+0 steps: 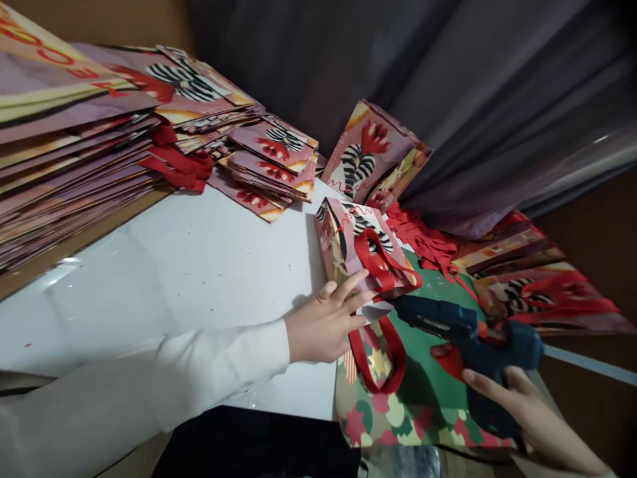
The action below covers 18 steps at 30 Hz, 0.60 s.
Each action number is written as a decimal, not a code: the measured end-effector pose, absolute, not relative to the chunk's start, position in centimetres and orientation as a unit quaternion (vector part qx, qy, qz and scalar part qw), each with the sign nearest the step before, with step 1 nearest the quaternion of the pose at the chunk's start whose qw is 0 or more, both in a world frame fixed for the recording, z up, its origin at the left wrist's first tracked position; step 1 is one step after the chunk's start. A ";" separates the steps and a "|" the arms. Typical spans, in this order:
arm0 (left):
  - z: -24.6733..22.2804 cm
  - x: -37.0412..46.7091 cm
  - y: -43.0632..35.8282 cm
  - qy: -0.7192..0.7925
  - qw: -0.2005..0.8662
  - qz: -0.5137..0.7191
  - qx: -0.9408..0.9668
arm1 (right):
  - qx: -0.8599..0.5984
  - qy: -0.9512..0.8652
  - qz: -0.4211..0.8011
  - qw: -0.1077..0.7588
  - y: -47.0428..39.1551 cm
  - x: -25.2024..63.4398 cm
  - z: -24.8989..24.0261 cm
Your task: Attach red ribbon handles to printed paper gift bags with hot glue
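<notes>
At centre, the left hand (321,328) is resting splayed, not clenched, against the bag (351,242); at lower right, the right hand (532,406) is grasping the glue gun (480,355). Its nozzle (404,309) is pointing near the left fingers (351,285): a slip could be burning them, dripping glue soiling the red handle (398,362).

Gripping glue gun (442,318) at lower right with right hand (540,415), touching pink bag (383,236) near centre with left hand (323,326), facing stacked bags (89,143) upper left
</notes>
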<state>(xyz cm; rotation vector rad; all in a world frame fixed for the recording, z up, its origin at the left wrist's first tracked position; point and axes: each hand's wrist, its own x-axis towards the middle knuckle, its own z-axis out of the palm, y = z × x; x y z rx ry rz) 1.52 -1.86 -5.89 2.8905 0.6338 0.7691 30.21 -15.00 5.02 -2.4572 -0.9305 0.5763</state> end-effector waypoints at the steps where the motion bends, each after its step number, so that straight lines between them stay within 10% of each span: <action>1: -6.0 1.5 -1.8 0.208 0.039 0.252 0.944 | -0.887 -0.299 0.257 0.241 -15.4 30.4 4.1; 18: -5.5 1.5 -2.5 0.248 0.002 0.208 0.946 | -0.847 -0.350 0.378 0.133 -12.2 31.2 8.7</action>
